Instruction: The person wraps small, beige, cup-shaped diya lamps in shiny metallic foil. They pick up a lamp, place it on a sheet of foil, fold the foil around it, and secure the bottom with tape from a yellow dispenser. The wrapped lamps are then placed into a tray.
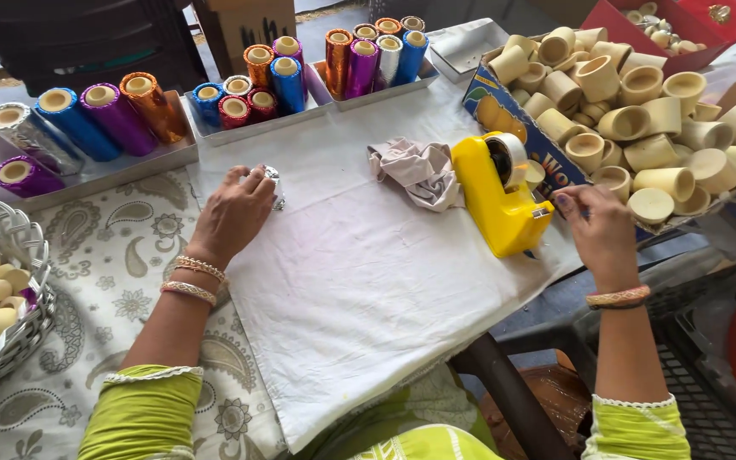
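Note:
My left hand (pixel 233 213) rests on the white cloth (pixel 359 290) and grips a small silver-wrapped cup (pixel 273 181) between thumb and fingers. My right hand (pixel 600 230) is at the front end of the yellow tape dispenser (pixel 497 198), fingertips pinched at its cutter; whether tape is between them is too small to tell. A crumpled beige rag (pixel 417 170) lies just left of the dispenser.
Trays of shiny foil rolls (pixel 112 119) in blue, purple, orange and red line the far edge. A cardboard box of cream-coloured cups (pixel 649 111) stands at the right. A white wire basket (pixel 2 247) with more cups sits at the left. A dark crate (pixel 709 375) is below right.

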